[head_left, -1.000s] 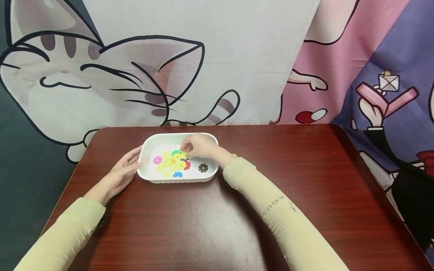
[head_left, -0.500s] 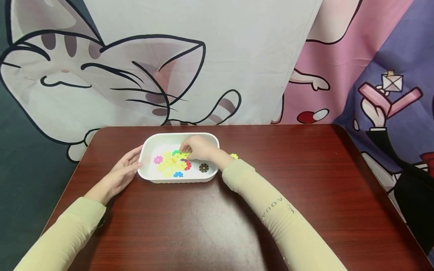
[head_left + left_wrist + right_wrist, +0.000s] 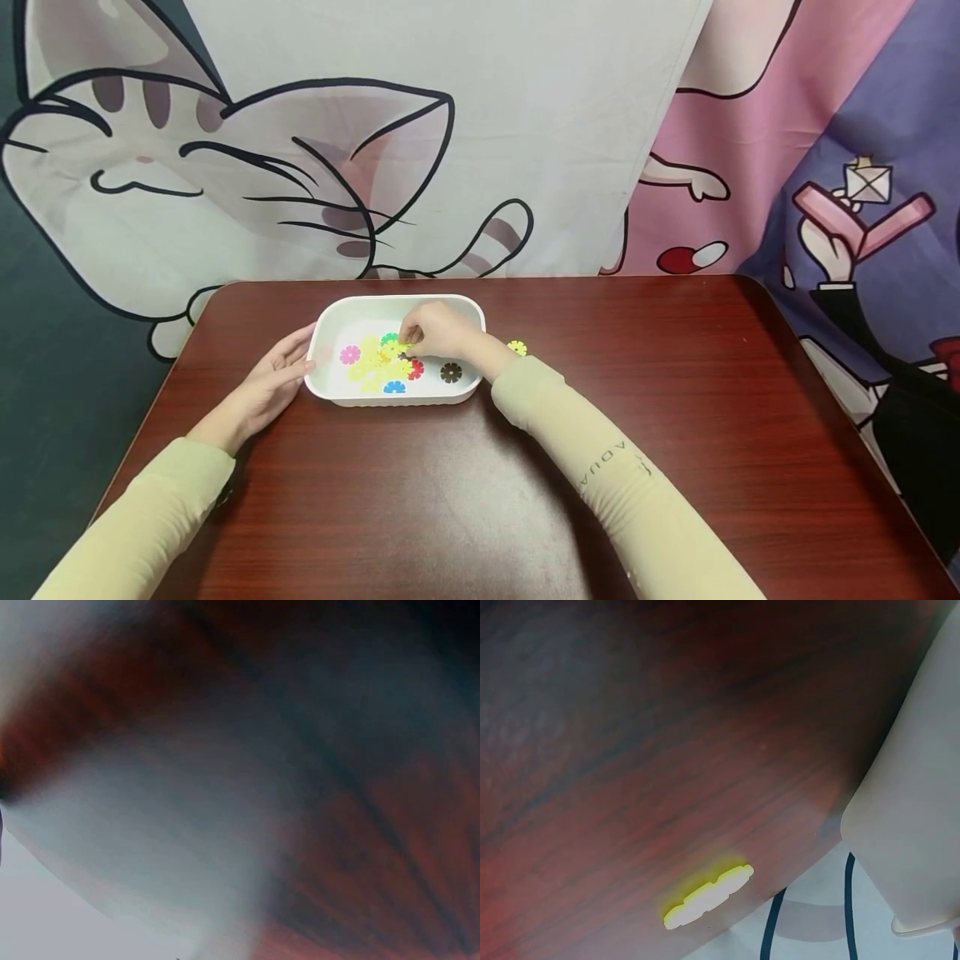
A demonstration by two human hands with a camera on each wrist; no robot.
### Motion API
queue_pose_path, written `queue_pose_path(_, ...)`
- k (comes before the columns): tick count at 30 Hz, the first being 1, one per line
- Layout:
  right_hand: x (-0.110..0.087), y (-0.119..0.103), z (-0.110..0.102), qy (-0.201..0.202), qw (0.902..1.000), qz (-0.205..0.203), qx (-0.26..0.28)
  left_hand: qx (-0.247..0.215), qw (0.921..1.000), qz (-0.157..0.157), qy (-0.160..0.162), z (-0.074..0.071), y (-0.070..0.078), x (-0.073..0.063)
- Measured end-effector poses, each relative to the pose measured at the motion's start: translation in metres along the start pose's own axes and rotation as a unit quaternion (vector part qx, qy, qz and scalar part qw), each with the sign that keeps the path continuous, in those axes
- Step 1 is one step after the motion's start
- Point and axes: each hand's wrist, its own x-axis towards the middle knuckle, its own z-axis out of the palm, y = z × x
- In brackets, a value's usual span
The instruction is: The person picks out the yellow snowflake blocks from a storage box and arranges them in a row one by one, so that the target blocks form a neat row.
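A white plastic tray (image 3: 390, 400) stands near the table's far edge, holding several flower-shaped plastic discs. My left hand (image 3: 270, 379) grips its left end, thumb over the rim and fingers along the outside. Inside, my right hand (image 3: 438, 329) has its fingers bent down over the pile, pinching a yellow disc (image 3: 405, 347) that they partly cover. Around it lie other yellow discs, a pink disc (image 3: 350, 355), a blue disc (image 3: 394, 387), a red disc (image 3: 416, 369) and a green disc (image 3: 389, 338). A black disc (image 3: 451, 372) sits apart at the right.
One yellow disc (image 3: 517, 347) lies on the brown table (image 3: 420, 500), right of the tray; the right wrist view also shows this loose disc (image 3: 709, 898) beside the tray wall (image 3: 915, 795). Behind hangs a cat-print cloth (image 3: 570, 150). The left wrist view is blurred.
My right fingertips have shifted slightly among the yellow discs. As the right forearm moved, the loose disc on the table came into full sight. The left hand keeps its place.
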Motion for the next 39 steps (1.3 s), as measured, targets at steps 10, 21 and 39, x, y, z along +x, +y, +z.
queue_pose_path(10, -0.004, -0.005, -0.001, 0.043, 0.9968, 0.012, -0.066, -0.002, 1.0000, 0.006, -0.002, -0.001, -0.002, 0.000)
queue_pose_path(21, -0.007, -0.008, -0.003, 0.095, 0.9910, 0.036, -0.088, -0.003, 1.0000, 0.006, -0.001, 0.000, -0.001, 0.000)
queue_pose_path(39, -0.032, 0.006, -0.036, 0.172, 0.9846, 0.035, 0.004, -0.002, 1.0000, 0.003, -0.005, -0.001, -0.001, 0.000)
